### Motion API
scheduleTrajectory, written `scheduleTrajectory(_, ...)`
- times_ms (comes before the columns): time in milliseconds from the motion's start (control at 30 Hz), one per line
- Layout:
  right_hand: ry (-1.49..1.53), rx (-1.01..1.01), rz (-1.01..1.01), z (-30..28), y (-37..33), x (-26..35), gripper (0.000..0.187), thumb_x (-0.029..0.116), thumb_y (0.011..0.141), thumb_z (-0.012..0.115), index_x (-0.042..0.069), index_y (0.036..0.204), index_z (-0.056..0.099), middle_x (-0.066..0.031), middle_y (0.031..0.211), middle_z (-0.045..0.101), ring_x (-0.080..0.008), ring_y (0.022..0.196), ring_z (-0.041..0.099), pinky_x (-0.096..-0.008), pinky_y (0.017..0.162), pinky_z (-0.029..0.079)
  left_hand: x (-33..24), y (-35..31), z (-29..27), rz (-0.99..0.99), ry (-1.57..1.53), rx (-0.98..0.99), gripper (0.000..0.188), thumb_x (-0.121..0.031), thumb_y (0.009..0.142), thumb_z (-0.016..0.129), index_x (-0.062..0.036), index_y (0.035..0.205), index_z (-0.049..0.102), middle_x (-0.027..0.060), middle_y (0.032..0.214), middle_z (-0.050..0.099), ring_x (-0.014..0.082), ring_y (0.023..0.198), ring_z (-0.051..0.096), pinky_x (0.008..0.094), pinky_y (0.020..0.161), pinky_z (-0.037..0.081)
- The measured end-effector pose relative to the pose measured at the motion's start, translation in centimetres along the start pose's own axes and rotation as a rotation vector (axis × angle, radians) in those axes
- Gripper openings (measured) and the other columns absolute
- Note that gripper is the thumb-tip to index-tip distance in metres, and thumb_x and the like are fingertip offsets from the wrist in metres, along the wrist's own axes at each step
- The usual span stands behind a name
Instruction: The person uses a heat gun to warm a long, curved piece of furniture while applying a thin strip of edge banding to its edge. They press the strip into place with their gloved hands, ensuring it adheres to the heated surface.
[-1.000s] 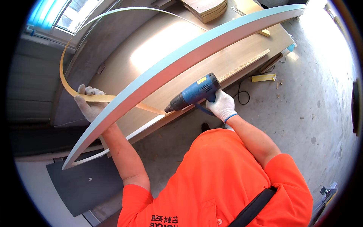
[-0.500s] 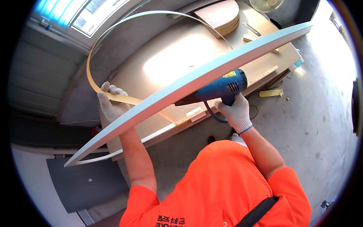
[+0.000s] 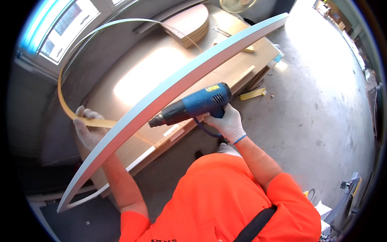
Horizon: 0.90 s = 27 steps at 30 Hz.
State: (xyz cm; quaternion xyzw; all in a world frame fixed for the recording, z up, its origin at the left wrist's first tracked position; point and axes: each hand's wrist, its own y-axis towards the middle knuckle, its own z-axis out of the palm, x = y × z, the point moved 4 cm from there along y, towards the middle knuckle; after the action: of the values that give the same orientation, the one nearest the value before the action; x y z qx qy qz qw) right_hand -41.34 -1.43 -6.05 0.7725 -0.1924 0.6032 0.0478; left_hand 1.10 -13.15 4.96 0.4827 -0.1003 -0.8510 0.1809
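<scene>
A blue heat gun (image 3: 197, 101) is gripped by its handle in my gloved right hand (image 3: 229, 123). Its dark nozzle points left, close to the near face of a long, curved board edge (image 3: 173, 82), white on top and pinkish on its side, which slants across the view. On the far side of that board, my gloved left hand (image 3: 89, 133) pinches a thin, tan edge-banding strip (image 3: 100, 123). The strip loops up and away in a wide arc. Part of my left forearm and the strip's lower end pass behind the board.
Beneath lies a wooden worktable (image 3: 133, 103), with a stack of rounded boards (image 3: 193, 24) at its far end. A fan (image 3: 238, 5) stands beyond. On the concrete floor to the right is a yellow piece (image 3: 253, 94). A window (image 3: 66, 30) is at upper left.
The view has shifted, moving the scene left. The heat gun is now nearer me, its nozzle fully visible on the near side of the board. My left hand still holds the strip.
</scene>
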Motion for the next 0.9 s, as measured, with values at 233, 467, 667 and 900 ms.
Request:
scheduleTrajectory(233,-0.080,-0.432,0.093,-15.0,4.2,-9.8,0.046,0.032,0.084,0.085,-0.002,0.114,0.077,-0.0121,0.098,0.081,-0.0199,0.092,0.076,-0.0370,0.090,0.059,-0.1,-1.3,2.2,0.074,0.111,-0.038,0.044,-0.040,0.111,0.066,-0.0063,0.139,0.065,0.0035,0.105,0.061,0.0141,0.092,0.061,0.0294,0.083,0.055)
scheduleTrajectory(467,-0.352,-0.368,0.372,-29.2,22.3,-12.2,0.044,0.033,0.077,0.077,-0.006,0.096,0.078,-0.0290,0.092,0.077,-0.0412,0.093,0.077,-0.0455,0.088,0.058,-1.8,-3.1,5.2,0.102,0.341,-0.148,0.053,-0.046,0.108,0.069,-0.0046,0.140,0.065,0.0022,0.106,0.060,0.0129,0.091,0.060,0.0278,0.080,0.053)
scheduleTrajectory(667,-0.705,-0.022,0.262,-31.1,35.7,-16.8,0.050,0.034,0.085,0.077,-0.002,0.120,0.078,-0.0300,0.116,0.077,-0.0396,0.107,0.075,-0.0489,0.093,0.058,0.2,-3.4,11.0,0.109,0.498,-0.259,0.055,-0.043,0.105,0.075,-0.0009,0.138,0.066,0.0044,0.105,0.066,0.0142,0.092,0.064,0.0301,0.082,0.054)
scheduleTrajectory(900,-0.293,0.657,-0.538,-8.6,19.0,2.6,0.046,0.010,0.095,0.073,0.003,0.140,0.067,-0.0165,0.118,0.072,-0.0254,0.107,0.071,-0.0360,0.097,0.057,4.6,-5.6,17.0,0.048,0.850,-0.166,0.017,-0.011,0.099,0.079,-0.0017,0.114,0.077,-0.0012,0.089,0.064,0.0083,0.076,0.058,0.0265,0.067,0.048)
